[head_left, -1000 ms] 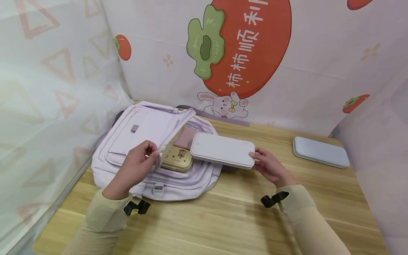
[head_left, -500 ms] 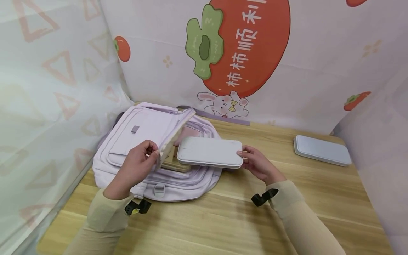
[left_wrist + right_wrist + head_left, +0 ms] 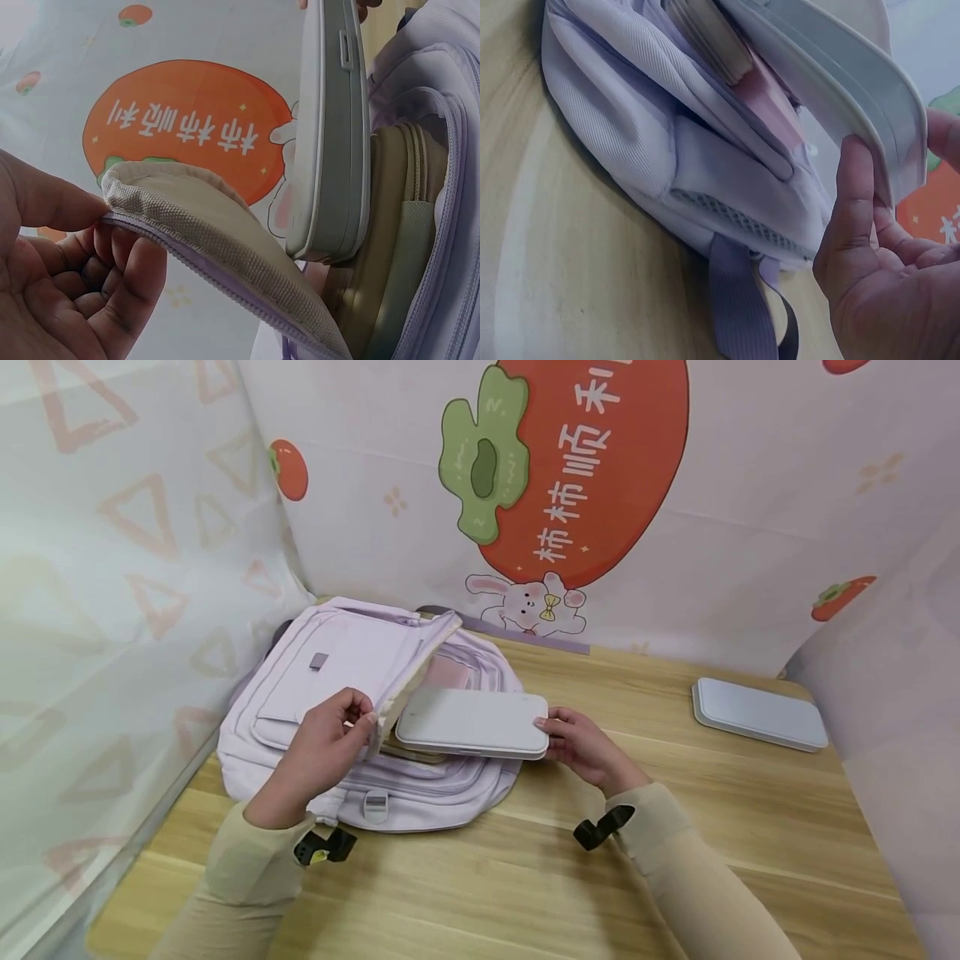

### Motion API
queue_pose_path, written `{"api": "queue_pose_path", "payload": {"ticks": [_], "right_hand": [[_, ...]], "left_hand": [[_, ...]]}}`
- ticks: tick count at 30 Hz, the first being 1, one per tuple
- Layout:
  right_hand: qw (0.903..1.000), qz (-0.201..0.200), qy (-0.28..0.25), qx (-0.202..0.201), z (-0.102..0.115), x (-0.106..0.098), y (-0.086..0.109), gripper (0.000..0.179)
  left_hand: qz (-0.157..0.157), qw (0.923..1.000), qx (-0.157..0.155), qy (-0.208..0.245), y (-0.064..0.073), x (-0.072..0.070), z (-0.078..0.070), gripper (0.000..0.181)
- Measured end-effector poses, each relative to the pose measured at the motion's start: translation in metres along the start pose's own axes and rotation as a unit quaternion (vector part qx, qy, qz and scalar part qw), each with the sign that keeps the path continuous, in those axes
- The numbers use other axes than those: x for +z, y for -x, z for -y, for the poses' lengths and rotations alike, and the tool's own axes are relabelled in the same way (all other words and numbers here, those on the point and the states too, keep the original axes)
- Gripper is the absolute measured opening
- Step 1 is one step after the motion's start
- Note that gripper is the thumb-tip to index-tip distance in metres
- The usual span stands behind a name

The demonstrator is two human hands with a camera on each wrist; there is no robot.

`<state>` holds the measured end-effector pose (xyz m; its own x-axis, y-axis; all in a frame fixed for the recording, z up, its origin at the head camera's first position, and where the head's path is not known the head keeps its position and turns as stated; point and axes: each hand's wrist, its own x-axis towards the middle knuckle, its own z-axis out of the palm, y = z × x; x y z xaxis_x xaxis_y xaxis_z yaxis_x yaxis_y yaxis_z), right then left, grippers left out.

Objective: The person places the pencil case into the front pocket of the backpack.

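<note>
A lilac backpack (image 3: 360,635) lies on the table with its zipped compartment agape. My left hand (image 3: 322,752) pinches the zippered edge of its front flap (image 3: 225,240) and holds it up. In my right hand (image 3: 585,747), thumb and fingers grip the right end of a white hard-shell pencil case (image 3: 472,718). The case's left end reaches over the opening, right beside the raised flap. In the left wrist view, a yellowish zipped case (image 3: 394,217) sits inside the compartment, partly hidden by the pencil case. Behind it shows a pink item (image 3: 447,673).
A pale blue hard case (image 3: 759,713) lies at the right back of the wooden table (image 3: 480,893). Printed cloth walls (image 3: 750,527) close off the back and sides. A lilac strap (image 3: 739,300) trails from the backpack in the right wrist view.
My right hand has carried the white pencil case left, further over the backpack's opening, covering more of the yellowish case. The left hand keeps holding up the flap in place.
</note>
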<state>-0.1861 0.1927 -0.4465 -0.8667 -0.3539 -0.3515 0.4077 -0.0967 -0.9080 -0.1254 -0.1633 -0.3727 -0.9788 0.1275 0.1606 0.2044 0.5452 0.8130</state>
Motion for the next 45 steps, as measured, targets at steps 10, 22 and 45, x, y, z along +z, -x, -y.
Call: {"api": "queue_pose_path", "payload": {"ticks": [10,22,45], "right_hand": [[0.9998,-0.019,0.003,0.002,-0.001,0.014,0.0,0.012],[0.9997,-0.02,0.014,0.001,0.005,0.036,-0.002,0.012],[0.9982,-0.039,-0.015,0.042,-0.002,0.084,-0.012,0.017]], "left_hand": [[0.007,0.9999,0.01,0.005,0.0,0.001,-0.005,0.005],[0.014,0.9991,0.039,-0.01,0.001,0.003,-0.006,0.007],[0.026,0.9932,0.096,-0.06,0.003,0.015,-0.007,0.012]]}}
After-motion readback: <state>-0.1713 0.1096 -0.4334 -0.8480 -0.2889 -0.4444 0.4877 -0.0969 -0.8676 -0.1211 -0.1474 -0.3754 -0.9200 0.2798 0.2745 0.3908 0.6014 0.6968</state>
